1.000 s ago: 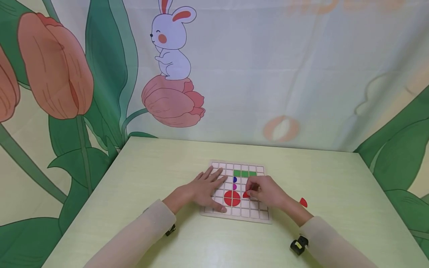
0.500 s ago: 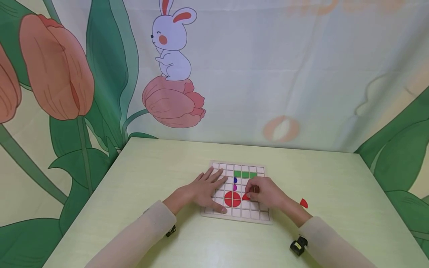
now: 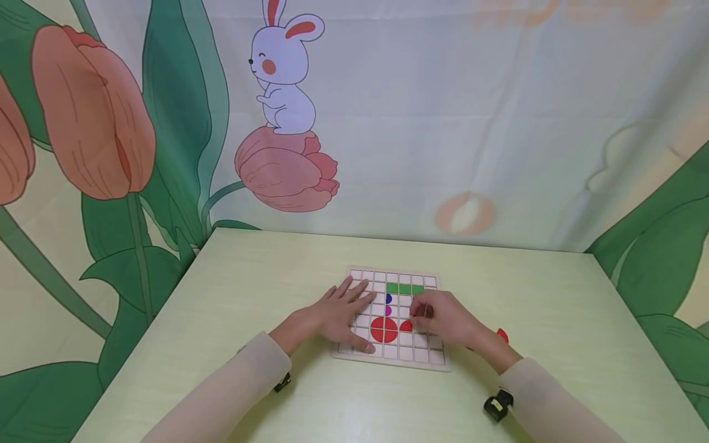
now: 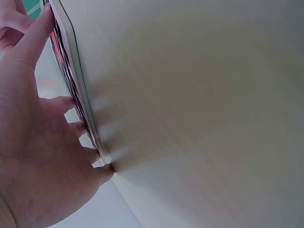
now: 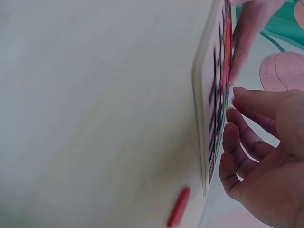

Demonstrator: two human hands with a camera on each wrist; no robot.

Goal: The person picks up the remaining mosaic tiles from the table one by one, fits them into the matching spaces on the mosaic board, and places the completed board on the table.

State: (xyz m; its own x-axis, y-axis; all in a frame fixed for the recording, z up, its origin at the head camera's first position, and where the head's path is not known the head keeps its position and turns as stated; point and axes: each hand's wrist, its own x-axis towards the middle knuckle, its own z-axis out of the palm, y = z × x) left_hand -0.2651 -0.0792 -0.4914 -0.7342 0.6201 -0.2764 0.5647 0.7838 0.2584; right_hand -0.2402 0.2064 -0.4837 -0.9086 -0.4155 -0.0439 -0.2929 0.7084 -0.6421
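A square board [image 3: 391, 364] with a grid of white cells lies on the table, bearing several coloured pieces. My left hand [image 3: 340, 312] rests on its left side with the fingers spread. Over the right part is my right hand [image 3: 443, 315], its fingers loosely bent, the tips beside a red quarter-circle piece [image 3: 406, 326] lying in a cell. No piece shows between the fingertips in the right wrist view. Left of that piece is a red circle [image 3: 384, 330] made of quarters. Above are a pink half-circle [image 3: 388, 311], a blue half-circle [image 3: 389, 298] and a green strip [image 3: 405, 288].
Another red piece [image 3: 502, 335] lies on the table right of the board, partly behind the right forearm. A pale table [image 3: 266, 264] surrounds the board. Behind stands a cloth backdrop [image 3: 399, 123] printed with tulips and a rabbit.
The red quarter-circle came down into a cell right of the red circle. My right hand has then drawn slightly right, off the piece. The left hand has stayed in place.
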